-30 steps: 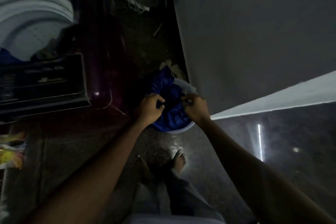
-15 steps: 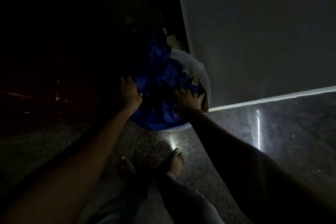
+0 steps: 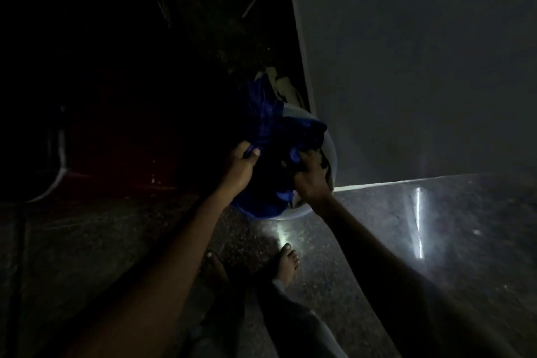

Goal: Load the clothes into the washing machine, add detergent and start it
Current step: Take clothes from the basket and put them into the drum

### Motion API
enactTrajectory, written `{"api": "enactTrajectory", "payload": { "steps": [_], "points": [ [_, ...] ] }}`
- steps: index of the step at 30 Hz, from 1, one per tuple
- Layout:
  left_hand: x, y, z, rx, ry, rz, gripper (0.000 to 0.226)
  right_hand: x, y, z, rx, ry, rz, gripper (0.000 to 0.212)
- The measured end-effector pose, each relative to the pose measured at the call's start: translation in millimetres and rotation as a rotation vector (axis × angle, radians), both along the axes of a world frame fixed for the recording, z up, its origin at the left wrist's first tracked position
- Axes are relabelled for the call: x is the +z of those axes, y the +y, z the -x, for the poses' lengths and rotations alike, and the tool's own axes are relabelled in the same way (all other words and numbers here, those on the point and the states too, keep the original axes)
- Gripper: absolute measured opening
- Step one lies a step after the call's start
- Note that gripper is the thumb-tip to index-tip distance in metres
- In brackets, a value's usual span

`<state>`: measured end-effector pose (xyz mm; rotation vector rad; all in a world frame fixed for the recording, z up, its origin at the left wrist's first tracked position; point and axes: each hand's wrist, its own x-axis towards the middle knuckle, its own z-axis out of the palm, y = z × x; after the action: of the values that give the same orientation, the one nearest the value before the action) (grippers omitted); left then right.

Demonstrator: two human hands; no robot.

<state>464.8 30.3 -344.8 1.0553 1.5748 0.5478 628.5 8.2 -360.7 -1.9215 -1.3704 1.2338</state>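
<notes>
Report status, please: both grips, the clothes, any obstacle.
Left grip holds blue cloth. Right grip holds it too, in white tub. Wall close at right; left side too dark to tell.

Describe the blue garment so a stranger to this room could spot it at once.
Find the pale wall on the right. At its foot stands a round white tub; the blue garment is heaped in it, gripped by the left hand and right hand. Only it is bright blue; the cloth behind is cream.

We're in a dim corner of a home, bare feet on polished speckled floor, plain wall, pale tub heaped with blue clothes.
</notes>
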Motion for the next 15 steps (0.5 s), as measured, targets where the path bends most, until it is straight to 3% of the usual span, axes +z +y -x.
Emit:
{"api": "enactTrajectory", "payload": {
  "steps": [3,9,12,15],
  "points": [
    [53.7,1.8,-9.3,0.028,-0.122,-0.021,0.017,40.4,-3.6,-2.9,0.115,-0.091,-0.197,0.028],
    [179.0,8.1,-20.9,-0.074,-0.109,-0.048,0.031,178.2,3.2,-3.8,0.069,0.434,-0.038,0.043],
    [241.7,15.4,-19.7,-0.158,-0.137,-0.034,0.030,225.0,0.0,-2.3,-0.048,0.331,-0.120,0.036],
    [293.7,17.6,-16.7,-0.155,-0.261,0.007,0.013,260.9,0.7,-7.3,-0.166,0.262,-0.183,0.024]
  ]
}}
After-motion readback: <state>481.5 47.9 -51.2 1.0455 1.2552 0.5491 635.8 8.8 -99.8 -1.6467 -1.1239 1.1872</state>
